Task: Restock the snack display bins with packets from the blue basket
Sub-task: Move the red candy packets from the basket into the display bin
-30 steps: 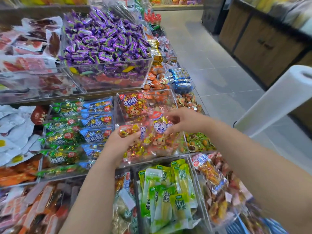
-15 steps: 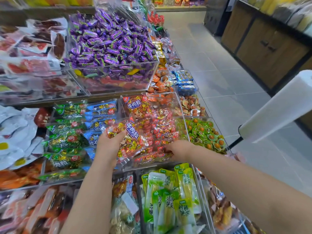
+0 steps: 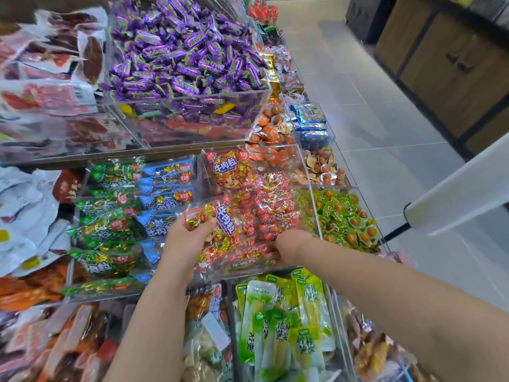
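Head view, looking down over tiered snack bins. The left hand (image 3: 184, 244) holds one red packet (image 3: 220, 220) with gold-wrapped pieces inside; the thumb lies across the packet's front and the fingers are curled behind it. The packet is tilted, its top edge leaning far-left, and sits over the near-left part of the clear bin (image 3: 310, 194) in the middle tier. Cannot tell whether its lower end rests on the contents. The same bin holds a row of red packets (image 3: 272, 210) standing on edge along its right half, with one more of the kind upright at the far end. The right hand (image 3: 292, 244) is down in the near-right end of that bin, against the near end of the row. Its fingers are buried among the packets, so I cannot tell whether they grip anything or only press. Both forearms are bare and come in from the near edge. Just left of the bin are green packets (image 3: 110, 227) and blue packets (image 3: 165, 199) in two columns. Just right of it are small green cups (image 3: 344, 216) with orange centres. On the far tier above is a heap of purple candies (image 3: 187, 51) in a large clear box. On the near tier below the hands, long green-and-yellow pouches (image 3: 278, 321) lie lengthwise. At far right are a grey tiled floor (image 3: 371, 106), a wooden cabinet (image 3: 454, 64), and a white roll (image 3: 462, 188) on a dark stand.
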Demonstrator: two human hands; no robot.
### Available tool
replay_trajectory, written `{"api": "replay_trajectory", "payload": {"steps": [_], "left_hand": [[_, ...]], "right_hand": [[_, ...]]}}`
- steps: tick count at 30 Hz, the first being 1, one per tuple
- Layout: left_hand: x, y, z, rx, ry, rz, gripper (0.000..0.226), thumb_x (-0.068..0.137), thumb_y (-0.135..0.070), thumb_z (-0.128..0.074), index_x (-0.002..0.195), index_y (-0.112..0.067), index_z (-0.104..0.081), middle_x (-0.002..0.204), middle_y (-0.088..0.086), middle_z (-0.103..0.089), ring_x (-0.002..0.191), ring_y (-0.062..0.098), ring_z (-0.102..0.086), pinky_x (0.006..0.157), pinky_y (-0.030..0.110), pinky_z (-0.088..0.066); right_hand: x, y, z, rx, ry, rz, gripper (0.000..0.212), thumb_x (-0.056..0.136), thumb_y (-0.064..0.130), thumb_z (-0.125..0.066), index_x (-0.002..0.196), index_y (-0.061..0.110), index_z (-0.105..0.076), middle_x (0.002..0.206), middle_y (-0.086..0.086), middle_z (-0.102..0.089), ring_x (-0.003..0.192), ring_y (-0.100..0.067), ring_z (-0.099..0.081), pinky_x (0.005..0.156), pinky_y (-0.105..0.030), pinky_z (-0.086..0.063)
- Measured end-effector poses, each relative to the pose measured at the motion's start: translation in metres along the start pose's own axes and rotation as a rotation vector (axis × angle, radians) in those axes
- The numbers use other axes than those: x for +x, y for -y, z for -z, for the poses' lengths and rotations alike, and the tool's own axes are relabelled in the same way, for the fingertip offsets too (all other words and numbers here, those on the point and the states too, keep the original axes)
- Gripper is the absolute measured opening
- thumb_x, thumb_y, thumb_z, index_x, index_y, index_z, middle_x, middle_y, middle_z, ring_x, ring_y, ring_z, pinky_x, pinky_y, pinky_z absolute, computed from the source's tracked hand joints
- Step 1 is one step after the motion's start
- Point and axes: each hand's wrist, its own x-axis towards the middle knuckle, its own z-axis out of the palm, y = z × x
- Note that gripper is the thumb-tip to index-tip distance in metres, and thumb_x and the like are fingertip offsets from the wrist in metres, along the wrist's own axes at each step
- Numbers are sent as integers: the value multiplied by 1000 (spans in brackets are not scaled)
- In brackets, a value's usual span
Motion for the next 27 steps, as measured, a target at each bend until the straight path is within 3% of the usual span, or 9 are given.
{"api": "replay_trajectory", "payload": {"steps": [2, 6, 9, 12, 14, 16, 17, 23, 27], "left_hand": [[0, 0, -1, 72, 43, -23, 13, 85, -25, -71, 95, -28, -63, 96, 2, -72, 91, 24, -68, 82, 46, -55], [-4, -4, -5, 84, -7, -100, 11, 87, -24, -69, 85, -31, -61, 82, -7, -68, 75, 12, -64, 58, 28, -47], [-6, -10, 1, -12, -73, -116, 15, 86, -23, -70, 85, -35, -62, 88, -3, -70, 85, 21, -68, 74, 41, -56], [-6, -17, 13, -73, -111, -134, 14, 84, -23, -71, 87, -34, -64, 94, 2, -72, 90, 27, -69, 85, 52, -54], [-5, -19, 20, -102, -121, -139, 13, 84, -22, -71, 89, -31, -63, 96, 4, -72, 90, 27, -69, 87, 54, -54], [-5, -20, 23, -112, -118, -132, 14, 84, -22, -71, 93, -29, -63, 100, 7, -71, 93, 29, -69, 89, 55, -52], [-6, -20, 24, -115, -115, -126, 15, 84, -22, -71, 94, -29, -62, 102, 8, -71, 95, 30, -68, 90, 56, -52], [-7, -18, 33, -132, -124, -125, 15, 84, -24, -72, 91, -31, -61, 96, 6, -72, 93, 31, -69, 86, 56, -54], [-5, -20, 33, -242, -106, -58, 30, 85, -27, -71, 112, -21, -59, 114, 10, -68, 105, 31, -65, 94, 58, -49]], "right_hand": [[1, -3, -1, -18, 20, 31, 30, 96, 27, -43, 110, 9, -63, 83, -5, -53, 76, -25, -52, 65, -33, -45], [2, -2, 6, -43, 27, 25, 30, 97, 30, -46, 110, 9, -63, 92, -6, -58, 80, -25, -51, 70, -35, -46], [-8, -2, 25, 8, 141, 18, 41, 93, 46, -48, 97, 8, -62, 86, -5, -57, 80, -25, -51, 71, -35, -45], [-20, -1, 42, 192, -32, 50, 51, 83, 57, -57, 66, 9, -53, 65, -1, -53, 68, -24, -55, 60, -30, -43], [-23, 11, 48, 174, -197, 100, 40, 83, 48, -62, 91, 10, -61, 85, -5, -63, 82, -26, -60, 64, -31, -47], [-21, 28, 47, 101, -161, 159, 44, 87, 35, -62, 126, 17, -53, 114, -6, -62, 101, -27, -60, 78, -34, -53], [-18, 36, 44, 42, -116, 184, 45, 90, 29, -58, 133, 21, -50, 119, -5, -61, 104, -27, -59, 81, -36, -54], [0, 79, 27, -117, -195, 165, 46, 93, 4, -45, 135, 21, -47, 98, -8, -61, 88, -31, -59, 56, -35, -44], [-1, 68, 28, -3, -198, 232, 52, 95, 21, -47, 143, 34, -33, 113, -5, -63, 97, -29, -62, 55, -31, -46]]}}
